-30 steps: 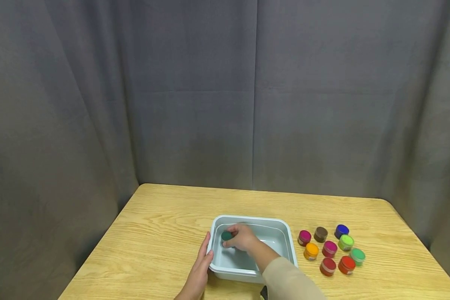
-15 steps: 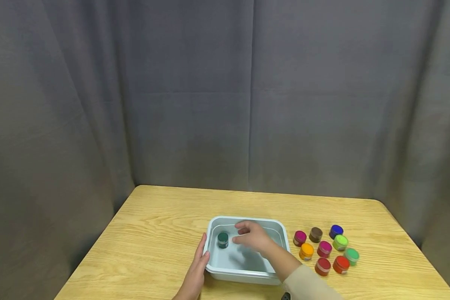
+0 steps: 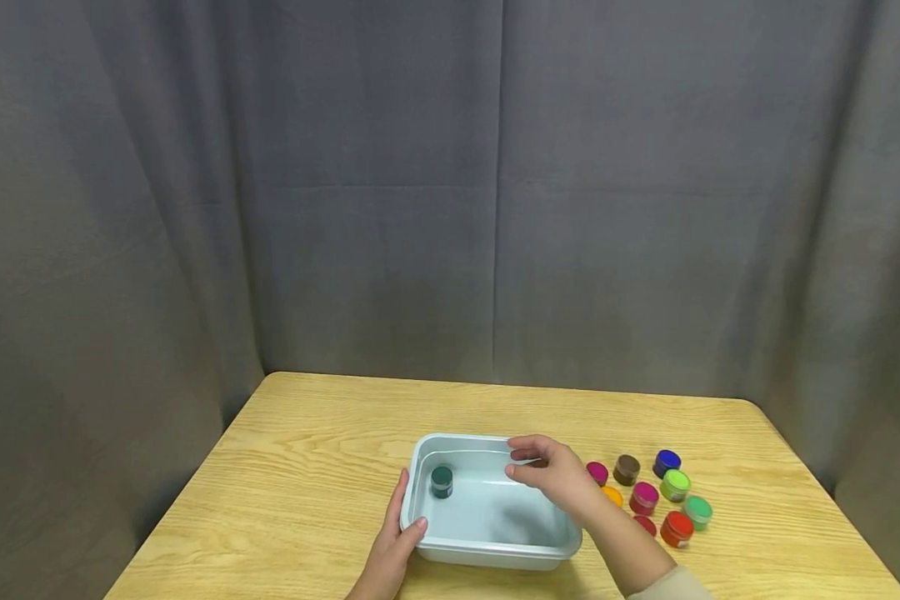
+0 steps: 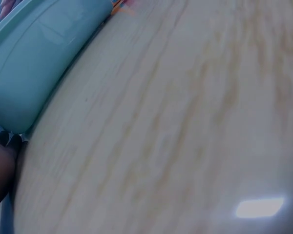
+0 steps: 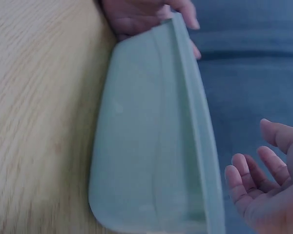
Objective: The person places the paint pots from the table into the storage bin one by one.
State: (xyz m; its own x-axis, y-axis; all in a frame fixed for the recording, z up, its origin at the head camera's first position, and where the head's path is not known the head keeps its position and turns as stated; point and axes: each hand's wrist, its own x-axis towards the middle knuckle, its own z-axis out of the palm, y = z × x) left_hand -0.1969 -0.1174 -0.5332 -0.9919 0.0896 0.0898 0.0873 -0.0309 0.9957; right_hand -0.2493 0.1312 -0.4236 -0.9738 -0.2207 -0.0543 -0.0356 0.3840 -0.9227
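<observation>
My left hand (image 3: 392, 546) grips the pale blue-grey plastic basin (image 3: 487, 548) at its near left corner, thumb over the rim and fingers along the outer side. In the right wrist view that hand (image 5: 141, 17) holds the basin's far end (image 5: 132, 131). A dark green paint jar (image 3: 442, 482) stands upright inside the basin, near its left wall. Above the basin's right rim is my right hand (image 3: 558, 475), fingers loosely bent and apart, holding nothing. The right wrist view shows the same hand (image 5: 271, 195) beside the basin, with spread fingers.
Several small paint jars stand right of the basin on the wooden table (image 3: 307, 467), among them a brown jar (image 3: 627, 469), a blue jar (image 3: 667, 463) and a red jar (image 3: 677, 528). My right forearm partly covers the orange jar (image 3: 612, 496). Grey curtains (image 3: 375, 208) hang behind.
My right hand has let go of the dark green paint jar, leaving it in the basin, and moved right to the basin's right rim. My left hand stays at the basin.
</observation>
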